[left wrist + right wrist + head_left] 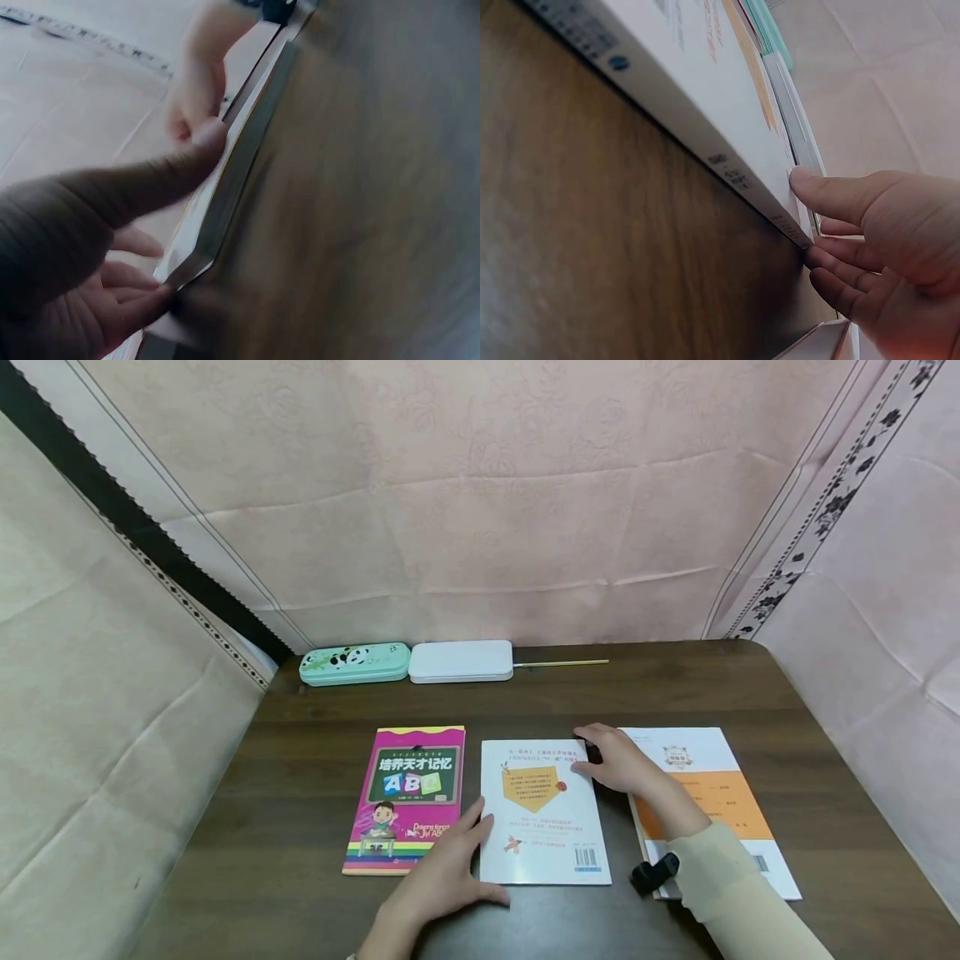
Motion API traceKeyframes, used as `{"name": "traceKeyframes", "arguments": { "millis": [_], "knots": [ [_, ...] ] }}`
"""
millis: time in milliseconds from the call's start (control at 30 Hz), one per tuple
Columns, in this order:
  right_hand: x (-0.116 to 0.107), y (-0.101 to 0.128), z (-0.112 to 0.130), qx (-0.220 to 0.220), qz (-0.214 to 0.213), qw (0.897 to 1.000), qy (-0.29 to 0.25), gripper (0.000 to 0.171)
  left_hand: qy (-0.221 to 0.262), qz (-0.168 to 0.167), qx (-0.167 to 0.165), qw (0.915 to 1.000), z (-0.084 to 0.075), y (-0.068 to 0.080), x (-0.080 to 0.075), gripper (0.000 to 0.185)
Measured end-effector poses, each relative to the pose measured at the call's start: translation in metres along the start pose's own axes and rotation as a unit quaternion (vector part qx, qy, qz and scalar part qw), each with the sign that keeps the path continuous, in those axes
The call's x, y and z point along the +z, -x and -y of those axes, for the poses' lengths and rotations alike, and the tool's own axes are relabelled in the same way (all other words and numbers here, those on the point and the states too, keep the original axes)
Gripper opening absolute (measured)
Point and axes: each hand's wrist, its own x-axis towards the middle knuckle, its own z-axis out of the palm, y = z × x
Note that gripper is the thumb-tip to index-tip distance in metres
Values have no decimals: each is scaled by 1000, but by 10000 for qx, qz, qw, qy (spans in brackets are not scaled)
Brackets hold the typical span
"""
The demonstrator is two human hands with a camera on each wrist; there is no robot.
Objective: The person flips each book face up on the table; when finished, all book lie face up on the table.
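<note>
From the head view, the white book lies back cover up on the dark wooden table, between a pink ABC book and an orange-banded booklet.

The left hand pinches its near-left edge, the right hand its far-right corner.

The left wrist view (blurred) shows the thumb on the cover, fingers beneath.

The right wrist view shows the thumb on top and the fingers under the corner; lifting both sides evenly should keep it level.

A dark wood-grain desk stands enclosed by pale pink cloth, creased and faintly flower-patterned, hung behind and at both sides. A black band crosses the left cloth; a black floral border runs down the right. Light is soft and even.
</note>
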Motion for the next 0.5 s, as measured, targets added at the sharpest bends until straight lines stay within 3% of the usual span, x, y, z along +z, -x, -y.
{"name": "traceKeyframes", "arguments": {
  "millis": [133,300,500],
  "knots": [
    [1,2,1,108,2,9999,-104,63,-126,226,-91,9996,-7,0,6,102],
    [2,2,1,119,-60,9993,-351,60,-381,183,-136,9990,-10,-1,8,88],
    [1,3,-7,-117,-210,9980,-591,47,-224,59,-69,9997,-5,0,9,80]
  ]
}}
